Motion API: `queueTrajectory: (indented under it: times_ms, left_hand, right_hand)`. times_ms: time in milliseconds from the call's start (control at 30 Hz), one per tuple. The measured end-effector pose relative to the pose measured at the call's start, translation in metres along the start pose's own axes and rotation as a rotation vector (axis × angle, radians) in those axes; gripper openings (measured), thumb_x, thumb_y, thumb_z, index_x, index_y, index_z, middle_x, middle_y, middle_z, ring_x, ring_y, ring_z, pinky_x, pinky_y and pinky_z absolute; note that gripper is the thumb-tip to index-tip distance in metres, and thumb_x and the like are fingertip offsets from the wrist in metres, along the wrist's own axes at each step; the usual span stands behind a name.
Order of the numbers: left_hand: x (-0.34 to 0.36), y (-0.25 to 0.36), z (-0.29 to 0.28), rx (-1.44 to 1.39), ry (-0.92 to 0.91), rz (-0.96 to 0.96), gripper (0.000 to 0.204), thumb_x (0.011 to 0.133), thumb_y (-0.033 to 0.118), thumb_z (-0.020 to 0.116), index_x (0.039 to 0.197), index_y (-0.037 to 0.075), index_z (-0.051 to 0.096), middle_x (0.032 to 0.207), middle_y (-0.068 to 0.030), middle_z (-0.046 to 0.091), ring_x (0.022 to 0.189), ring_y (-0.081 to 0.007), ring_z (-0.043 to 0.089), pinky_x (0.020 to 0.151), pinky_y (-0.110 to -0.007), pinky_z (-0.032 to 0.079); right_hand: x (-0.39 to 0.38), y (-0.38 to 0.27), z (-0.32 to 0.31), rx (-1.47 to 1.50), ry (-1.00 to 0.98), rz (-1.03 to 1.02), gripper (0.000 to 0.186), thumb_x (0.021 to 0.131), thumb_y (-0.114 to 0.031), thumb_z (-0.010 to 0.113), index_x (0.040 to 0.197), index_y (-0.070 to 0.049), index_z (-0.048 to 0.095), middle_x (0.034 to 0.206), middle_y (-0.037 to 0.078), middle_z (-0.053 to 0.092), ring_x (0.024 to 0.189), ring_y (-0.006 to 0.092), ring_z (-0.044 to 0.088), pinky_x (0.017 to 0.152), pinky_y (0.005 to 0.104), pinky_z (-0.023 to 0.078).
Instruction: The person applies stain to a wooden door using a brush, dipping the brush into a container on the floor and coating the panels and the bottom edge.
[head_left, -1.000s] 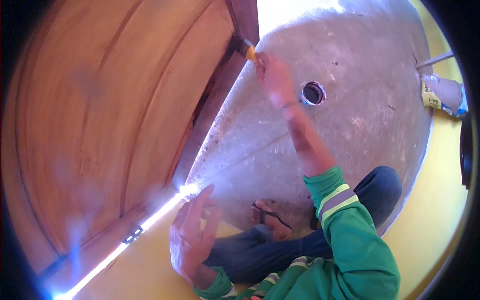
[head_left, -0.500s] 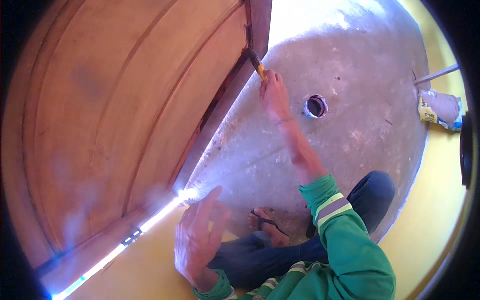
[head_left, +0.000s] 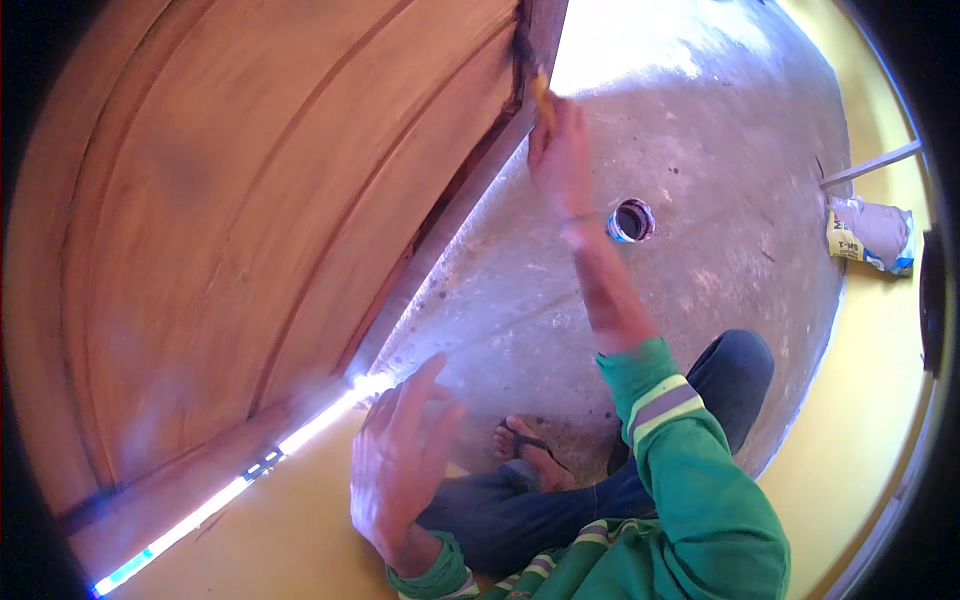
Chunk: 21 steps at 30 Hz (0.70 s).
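Note:
A paintbrush (head_left: 541, 88) with a yellow handle is gripped in my right hand (head_left: 562, 150), at the end of my outstretched arm. Its dark bristles rest against the frame edge of a brown wooden door (head_left: 290, 200), where a dark wet-looking strip runs along the panel's border. My left hand (head_left: 400, 460) is raised near the door's bottom corner, fingers apart and holding nothing. To the right of my right forearm, an open can (head_left: 631, 221) with dark contents stands on the floor.
A partly filled bag (head_left: 870, 236) leans by the yellow wall (head_left: 860, 400) at the right, below a pale bar (head_left: 870, 165). My sandalled foot (head_left: 535, 452) and bent knees lie on the grey concrete floor (head_left: 720, 270). Bright light comes through the gap under the door.
My right hand has moved farther up along the door's edge with the paintbrush. My left hand stays in nearly the same place, and the view has shifted slightly.

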<state>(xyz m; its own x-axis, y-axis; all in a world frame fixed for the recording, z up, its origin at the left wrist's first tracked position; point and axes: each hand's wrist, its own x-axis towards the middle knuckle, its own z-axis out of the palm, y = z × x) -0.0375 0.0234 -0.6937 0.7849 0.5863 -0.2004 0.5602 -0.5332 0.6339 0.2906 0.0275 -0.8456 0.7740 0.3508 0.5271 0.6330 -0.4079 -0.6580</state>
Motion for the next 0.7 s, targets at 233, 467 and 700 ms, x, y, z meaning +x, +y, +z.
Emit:
queueTrajectory:
  times_ms: [233, 467, 700]
  left_hand:
    - [0.002, 0.002, 0.001, -0.035, 0.002, 0.025, 0.041, 0.088, 0.016, 0.067, 0.127, 0.005, 0.058, 0.093, -0.01, 0.069, 0.071, -0.0195, 0.059, 0.072, -0.034, 0.05]
    - [0.0, 0.0, -0.001, -0.036, 0.012, -0.005, 0.041, 0.089, 0.017, 0.066, 0.127, 0.004, 0.058, 0.093, -0.0119, 0.069, 0.071, -0.0193, 0.061, 0.072, -0.034, 0.051]
    - [0.002, 0.007, 0.004, -0.044, -0.024, 0.006, 0.041, 0.089, 0.019, 0.066, 0.127, 0.005, 0.058, 0.093, -0.0113, 0.069, 0.071, -0.0192, 0.061, 0.072, -0.034, 0.051]
  right_hand:
    - [-0.047, 0.051, 0.035, 0.002, -0.165, 0.175, 0.027, 0.089, -0.002, 0.051, 0.116, 0.0, 0.05, 0.101, 0.027, 0.057, 0.092, 0.0472, 0.057, 0.078, 0.0508, 0.048]
    - [0.02, -0.028, -0.025, 0.143, 0.046, -0.048, 0.027, 0.089, -0.004, 0.052, 0.116, 0.001, 0.053, 0.099, 0.027, 0.059, 0.093, 0.045, 0.058, 0.08, 0.051, 0.047]
    - [-0.039, 0.083, 0.036, -0.081, -0.156, 0.109, 0.023, 0.089, -0.004, 0.052, 0.113, -0.001, 0.053, 0.104, 0.026, 0.059, 0.091, 0.0442, 0.06, 0.076, 0.0504, 0.049]
